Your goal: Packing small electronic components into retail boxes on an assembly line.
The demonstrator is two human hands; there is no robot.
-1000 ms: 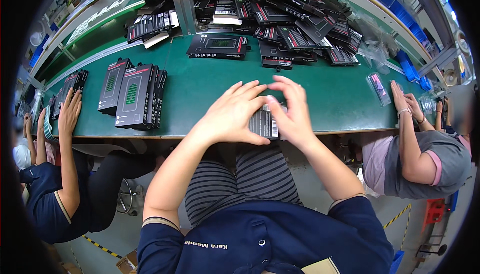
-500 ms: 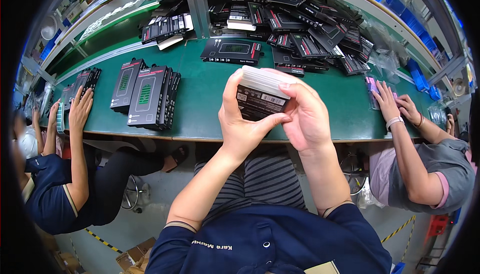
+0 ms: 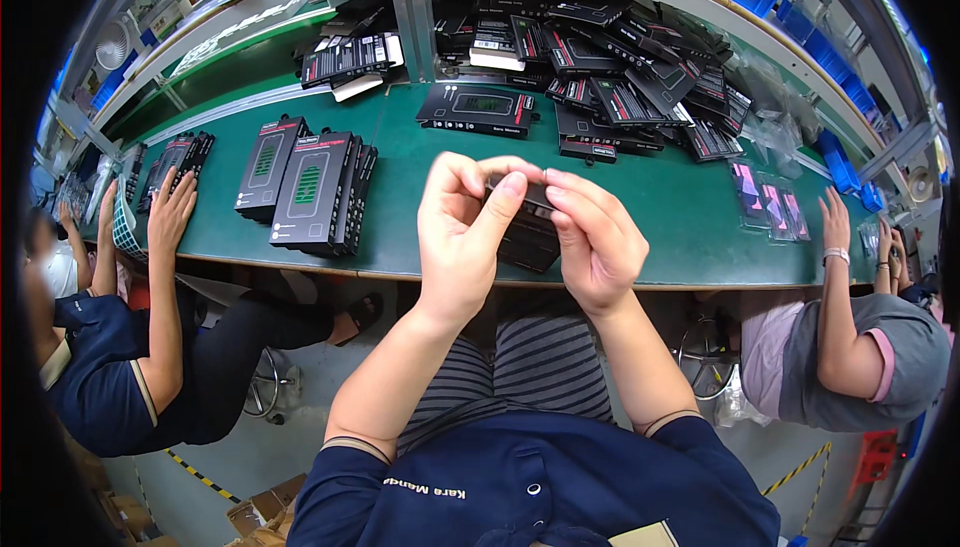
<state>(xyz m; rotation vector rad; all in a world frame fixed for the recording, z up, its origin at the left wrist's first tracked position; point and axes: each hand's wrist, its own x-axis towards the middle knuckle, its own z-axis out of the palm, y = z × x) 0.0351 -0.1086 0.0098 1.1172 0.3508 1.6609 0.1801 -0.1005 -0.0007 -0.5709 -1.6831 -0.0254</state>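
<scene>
At left, black boxes (image 3: 312, 197) stand grouped on the green table (image 3: 398, 172). The left hand (image 3: 455, 237) holds a dark box (image 3: 530, 250) by its left side, thumb over the top, so the box sits between the 2 hands, near the table's front edge. The right hand (image 3: 605, 247) is curled narrow, fingertips at the box's upper right edge; whether they grip it, I cannot tell.

A factory workshop: co-workers (image 3: 105, 377) sit along 1 long green workbench (image 3: 395, 202) with heaped black boxes (image 3: 660, 87) and blue bins (image 3: 838, 160)
</scene>
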